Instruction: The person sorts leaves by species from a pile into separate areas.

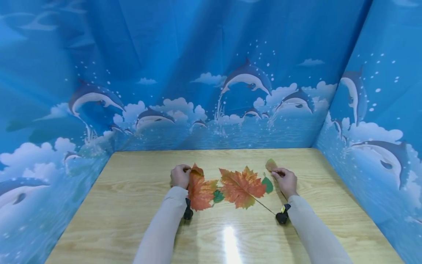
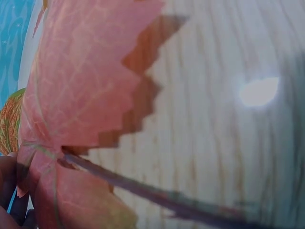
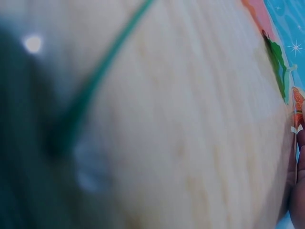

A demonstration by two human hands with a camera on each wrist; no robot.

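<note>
In the head view my left hand (image 1: 180, 176) pinches a small brown-orange leaf (image 1: 197, 169) at the upper edge of the left orange maple leaf (image 1: 199, 192). Its fingers (image 2: 7, 176) show at the edge of the left wrist view, beside the large reddish leaf (image 2: 90, 71) and its dark stem (image 2: 143, 191). Between thumb and fingers of my right hand (image 1: 287, 181) is a small rounded yellow-green and orange leaf (image 1: 271, 165), raised at the far side. Near that hand lies a smooth green leaf (image 1: 267, 185).
A second orange maple leaf (image 1: 242, 187) lies mid-table, its long stem (image 1: 265, 205) running toward the right wrist. A toothed green leaf (image 1: 218, 196) sits between the maple leaves. Blue dolphin-printed sheets (image 1: 197, 91) surround the wooden table (image 1: 132, 227) at back and sides.
</note>
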